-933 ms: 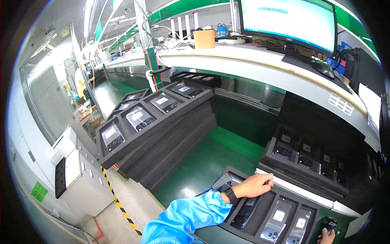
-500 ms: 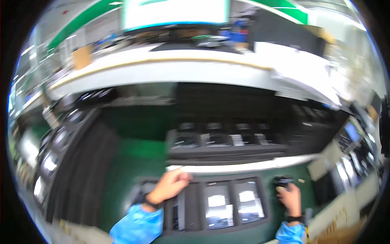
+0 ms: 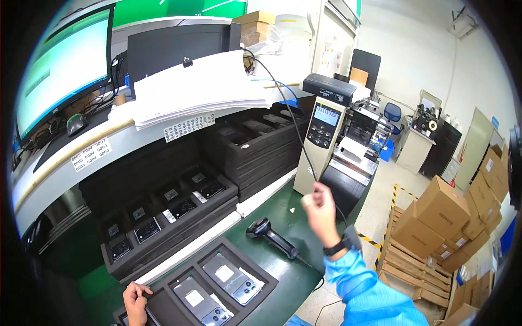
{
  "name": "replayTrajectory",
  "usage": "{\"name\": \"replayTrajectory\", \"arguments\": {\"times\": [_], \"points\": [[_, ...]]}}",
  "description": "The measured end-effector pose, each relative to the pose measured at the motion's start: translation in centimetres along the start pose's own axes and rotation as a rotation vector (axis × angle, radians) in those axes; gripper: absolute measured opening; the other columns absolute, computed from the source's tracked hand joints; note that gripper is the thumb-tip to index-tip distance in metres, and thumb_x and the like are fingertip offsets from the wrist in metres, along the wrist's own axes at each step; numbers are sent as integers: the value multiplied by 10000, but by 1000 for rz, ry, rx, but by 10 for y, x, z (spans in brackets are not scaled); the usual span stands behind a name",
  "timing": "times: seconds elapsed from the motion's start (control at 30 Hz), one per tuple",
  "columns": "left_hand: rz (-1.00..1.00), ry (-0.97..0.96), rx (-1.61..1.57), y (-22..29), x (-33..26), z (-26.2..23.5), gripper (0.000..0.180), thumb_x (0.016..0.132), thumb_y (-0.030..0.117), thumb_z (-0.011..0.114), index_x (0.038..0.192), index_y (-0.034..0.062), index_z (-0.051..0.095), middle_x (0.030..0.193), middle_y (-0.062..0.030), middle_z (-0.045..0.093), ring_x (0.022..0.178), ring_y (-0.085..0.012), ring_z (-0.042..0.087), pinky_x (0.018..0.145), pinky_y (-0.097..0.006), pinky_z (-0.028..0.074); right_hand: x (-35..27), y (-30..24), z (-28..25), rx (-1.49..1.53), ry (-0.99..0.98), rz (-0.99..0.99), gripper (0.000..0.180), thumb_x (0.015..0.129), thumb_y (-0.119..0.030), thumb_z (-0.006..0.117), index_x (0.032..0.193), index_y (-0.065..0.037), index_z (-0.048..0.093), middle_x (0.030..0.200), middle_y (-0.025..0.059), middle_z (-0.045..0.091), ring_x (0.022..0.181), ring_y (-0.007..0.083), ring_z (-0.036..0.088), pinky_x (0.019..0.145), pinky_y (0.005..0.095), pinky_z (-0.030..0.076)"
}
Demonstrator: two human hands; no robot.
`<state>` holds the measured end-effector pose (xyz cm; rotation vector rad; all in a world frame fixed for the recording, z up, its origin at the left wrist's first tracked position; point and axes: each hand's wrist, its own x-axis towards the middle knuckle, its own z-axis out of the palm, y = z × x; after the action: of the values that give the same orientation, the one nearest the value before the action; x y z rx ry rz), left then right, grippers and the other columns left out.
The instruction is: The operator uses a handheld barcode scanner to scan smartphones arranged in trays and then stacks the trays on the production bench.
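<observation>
My left hand (image 3: 136,301) is at the bottom left with its fingers curled, over the left part of a black foam tray (image 3: 269,285). What its fingers close on, if anything, is hidden. Two phones (image 3: 196,299) (image 3: 225,274) with white labels lie in the tray's compartments, camera ends toward me. My right hand (image 3: 322,214) is raised in front of a label printer (image 3: 323,127), fingers drawn together. A dark cable (image 3: 296,122) passes behind it; whether anything is pinched is unclear. Below and left of that hand, a black handheld scanner (image 3: 272,238) lies on the green table.
Stacked foam trays (image 3: 168,231) holding phones stand behind, under a white shelf (image 3: 54,138). On the shelf are a monitor (image 3: 65,70) and a paper stack (image 3: 196,92). To the right, cardboard boxes (image 3: 435,212) sit on wooden pallets (image 3: 410,271).
The view has swung right, bringing the printer and boxes into sight. My right hand has let go of the scanner and risen toward the printer. My left hand stays by the tray.
</observation>
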<state>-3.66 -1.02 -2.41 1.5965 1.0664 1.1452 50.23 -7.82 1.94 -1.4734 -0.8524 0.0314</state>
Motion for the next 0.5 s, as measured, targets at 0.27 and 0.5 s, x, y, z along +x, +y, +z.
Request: {"name": "replayTrajectory", "arguments": {"times": [0.27,0.5], "points": [[44,-18,20,1,0,0,96,664,24,444,705,80,378,739,-116,628,804,-203,583,825,-307,467,105,-13,-61,665,12,347,387,998,-314,573,1319,-97,558,966,20,647,777,111,611,682,263,494],[68,-33,34,-3,-1,-5,125,669,11,468,720,78,376,780,-127,643,800,-168,574,763,-266,435,114,-23,-41,689,25,322,357,1031,-293,507,1307,-77,578,942,9,628,731,101,576,641,257,470]]}}
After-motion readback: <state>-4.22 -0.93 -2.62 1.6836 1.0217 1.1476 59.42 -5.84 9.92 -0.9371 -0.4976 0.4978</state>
